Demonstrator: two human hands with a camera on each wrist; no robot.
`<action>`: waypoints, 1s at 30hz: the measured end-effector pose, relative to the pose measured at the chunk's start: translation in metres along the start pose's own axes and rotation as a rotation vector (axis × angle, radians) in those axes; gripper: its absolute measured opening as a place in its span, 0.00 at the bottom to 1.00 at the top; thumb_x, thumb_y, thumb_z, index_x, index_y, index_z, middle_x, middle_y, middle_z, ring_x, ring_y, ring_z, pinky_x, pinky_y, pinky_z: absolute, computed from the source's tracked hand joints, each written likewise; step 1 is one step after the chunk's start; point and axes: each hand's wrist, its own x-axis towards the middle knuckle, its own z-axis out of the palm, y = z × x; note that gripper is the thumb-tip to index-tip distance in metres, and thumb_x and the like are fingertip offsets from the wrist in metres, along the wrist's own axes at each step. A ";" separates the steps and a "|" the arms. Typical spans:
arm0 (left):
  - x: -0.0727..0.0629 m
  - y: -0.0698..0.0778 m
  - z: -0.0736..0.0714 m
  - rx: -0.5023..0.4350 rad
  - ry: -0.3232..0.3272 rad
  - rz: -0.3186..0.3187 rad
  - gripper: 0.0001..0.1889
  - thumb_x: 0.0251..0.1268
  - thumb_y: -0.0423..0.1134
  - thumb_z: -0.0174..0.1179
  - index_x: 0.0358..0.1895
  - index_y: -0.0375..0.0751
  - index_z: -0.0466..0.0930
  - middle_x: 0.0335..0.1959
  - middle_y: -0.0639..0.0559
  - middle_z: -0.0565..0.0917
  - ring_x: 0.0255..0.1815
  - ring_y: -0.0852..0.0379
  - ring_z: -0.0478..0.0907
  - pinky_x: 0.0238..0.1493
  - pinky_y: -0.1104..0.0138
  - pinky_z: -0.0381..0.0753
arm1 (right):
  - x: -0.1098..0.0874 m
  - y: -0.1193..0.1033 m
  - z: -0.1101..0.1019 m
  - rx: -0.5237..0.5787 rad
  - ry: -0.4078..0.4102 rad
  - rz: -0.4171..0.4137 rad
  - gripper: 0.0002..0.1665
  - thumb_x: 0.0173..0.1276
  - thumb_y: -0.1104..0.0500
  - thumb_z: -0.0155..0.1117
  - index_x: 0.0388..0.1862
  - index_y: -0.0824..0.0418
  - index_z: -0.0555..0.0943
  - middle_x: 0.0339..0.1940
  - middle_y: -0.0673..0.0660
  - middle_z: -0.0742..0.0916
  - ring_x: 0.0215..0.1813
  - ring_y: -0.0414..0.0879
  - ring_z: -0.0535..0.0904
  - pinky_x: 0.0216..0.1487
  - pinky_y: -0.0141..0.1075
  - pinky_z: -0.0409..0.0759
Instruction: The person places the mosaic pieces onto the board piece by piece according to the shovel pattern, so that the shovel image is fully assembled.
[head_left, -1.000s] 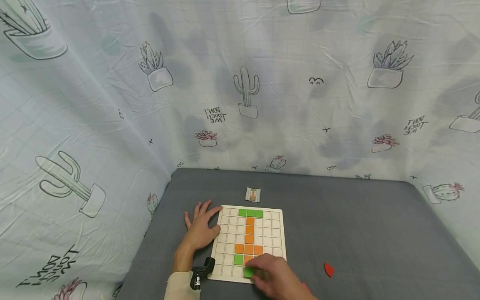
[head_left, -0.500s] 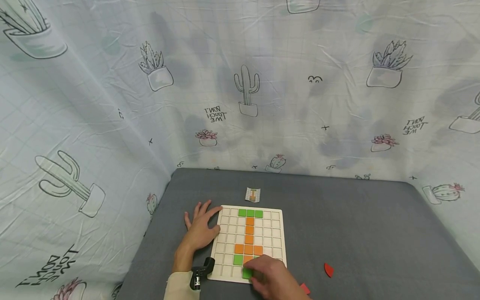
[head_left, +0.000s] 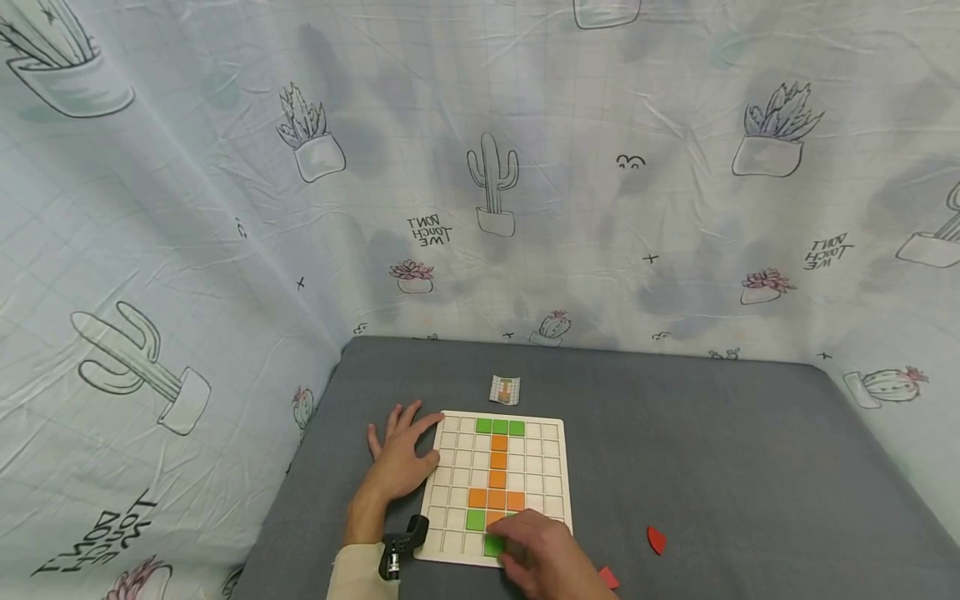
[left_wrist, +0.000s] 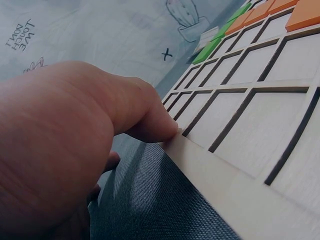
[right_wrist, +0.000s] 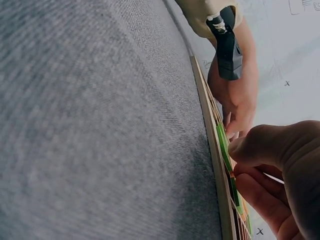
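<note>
A wooden grid board [head_left: 551, 467] lies on the grey table, holding a pattern of green and orange square tiles. At its left side my left hand [head_left: 399, 462] is spread, its index fingertip at the far left corner. In the left wrist view its thumb [left_wrist: 145, 107] rests on the board's edge. My right hand [head_left: 543, 550] bends over the near row, thumb and fingers bunched at a green tile [head_left: 493, 546]. From the right wrist, the thumb and fingertips touch green tiles [right_wrist: 224, 145] low in the board. Part of the near row is hidden under that hand.
Behind the board lies a small pattern card [head_left: 505, 390]. Two red pieces are to the right: a curved, pointed one [head_left: 656, 540] and another [head_left: 609, 577] beside the right wrist. A printed cloth [head_left: 562, 208] hangs round the table's back and sides.
My right hand has shifted slightly to the left and settled over the near row, uncovering more of the red piece beside it. The left hand stays where it was.
</note>
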 end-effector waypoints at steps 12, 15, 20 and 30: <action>-0.001 -0.001 -0.001 0.010 0.002 -0.002 0.32 0.65 0.33 0.63 0.76 0.48 0.81 0.87 0.34 0.62 0.90 0.25 0.44 0.78 0.21 0.21 | -0.009 0.012 -0.006 0.050 0.184 -0.037 0.24 0.60 0.72 0.81 0.54 0.58 0.91 0.47 0.49 0.94 0.45 0.41 0.90 0.47 0.32 0.91; 0.000 -0.001 0.000 0.014 0.001 0.000 0.32 0.66 0.33 0.63 0.76 0.48 0.81 0.87 0.34 0.62 0.90 0.25 0.44 0.78 0.21 0.22 | -0.014 0.015 -0.010 0.026 0.218 -0.026 0.24 0.58 0.72 0.82 0.53 0.58 0.91 0.46 0.50 0.94 0.43 0.40 0.90 0.45 0.30 0.90; 0.000 -0.001 0.000 0.015 0.000 -0.002 0.32 0.65 0.33 0.63 0.76 0.48 0.81 0.87 0.34 0.62 0.90 0.25 0.44 0.78 0.21 0.21 | -0.024 0.020 -0.020 0.005 0.223 0.063 0.23 0.60 0.69 0.83 0.54 0.56 0.92 0.46 0.48 0.94 0.41 0.37 0.88 0.41 0.32 0.90; 0.001 0.000 0.001 0.004 0.000 0.000 0.32 0.65 0.32 0.63 0.76 0.47 0.80 0.88 0.34 0.61 0.90 0.25 0.43 0.78 0.21 0.20 | -0.051 0.026 -0.050 -0.080 0.238 0.314 0.21 0.61 0.61 0.86 0.53 0.50 0.93 0.47 0.43 0.94 0.45 0.36 0.90 0.46 0.37 0.93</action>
